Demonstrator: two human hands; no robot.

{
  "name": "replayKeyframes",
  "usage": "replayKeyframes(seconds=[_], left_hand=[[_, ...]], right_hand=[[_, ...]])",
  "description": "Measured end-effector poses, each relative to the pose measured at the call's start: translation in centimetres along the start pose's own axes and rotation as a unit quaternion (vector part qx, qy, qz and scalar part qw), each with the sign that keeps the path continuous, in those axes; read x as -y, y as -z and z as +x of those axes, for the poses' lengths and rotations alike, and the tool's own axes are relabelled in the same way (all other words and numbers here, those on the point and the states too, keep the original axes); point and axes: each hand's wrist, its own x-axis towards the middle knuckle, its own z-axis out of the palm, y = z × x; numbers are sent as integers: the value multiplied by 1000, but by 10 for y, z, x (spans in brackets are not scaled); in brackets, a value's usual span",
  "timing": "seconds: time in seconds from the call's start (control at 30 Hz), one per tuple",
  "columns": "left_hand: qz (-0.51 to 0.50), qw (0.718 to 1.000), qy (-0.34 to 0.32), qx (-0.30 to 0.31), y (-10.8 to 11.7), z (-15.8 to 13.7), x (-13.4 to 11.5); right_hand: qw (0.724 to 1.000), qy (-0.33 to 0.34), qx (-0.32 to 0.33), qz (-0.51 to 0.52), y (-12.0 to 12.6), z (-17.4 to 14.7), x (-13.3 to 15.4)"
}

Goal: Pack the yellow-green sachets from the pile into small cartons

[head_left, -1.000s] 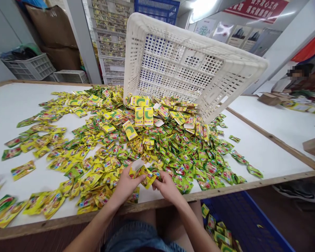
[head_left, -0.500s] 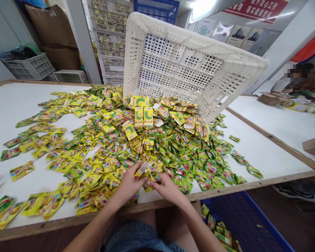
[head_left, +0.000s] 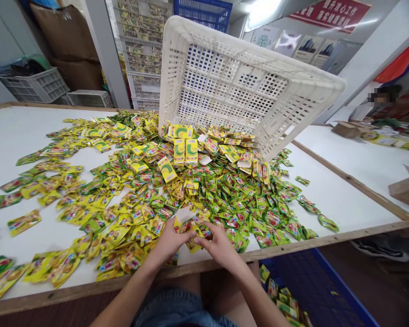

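Note:
My left hand [head_left: 172, 240] holds a small yellow carton [head_left: 185, 218], its white end flap standing up, just above the near edge of the heap. Close beside it, my right hand [head_left: 220, 245] has curled fingers, the thumb near the left thumb. Sachets show behind its fingers, and whether it grips one is unclear. Around both hands lie yellow sachets [head_left: 122, 234] to the left and green sachets [head_left: 272, 215] to the right. Beyond them, several flat yellow cartons [head_left: 167, 169] lie on the heap.
A white plastic crate [head_left: 252, 41] lies tipped toward me at the back of the white table [head_left: 17, 141]. Below the wooden front edge [head_left: 293, 245], a blue crate [head_left: 323, 281] contains filled cartons. Another person [head_left: 381, 97] is at the far right, near cardboard boxes [head_left: 349, 128].
The carton in my left hand has turned, so its white flap now shows wider and more upright. My right hand has shifted slightly beside it. The view has moved a little.

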Motion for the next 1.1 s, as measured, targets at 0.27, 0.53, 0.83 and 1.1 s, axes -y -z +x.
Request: replayKeyframes(seconds=[0.27,0.53,0.83,1.1], left_hand=[[-4,991,37,132,-21,-7,-3],[-4,986,40,164,-25,-7,8],[-30,980,44,193,-25,-6,7],[-74,977,10,201,-45,-1,12]], right_hand=[[986,100,-101,-87,33,6,37],[965,111,44,-232,36,10,47],[985,88,67,-133,38,9,52],[961,109,10,-252,41,17,39]])
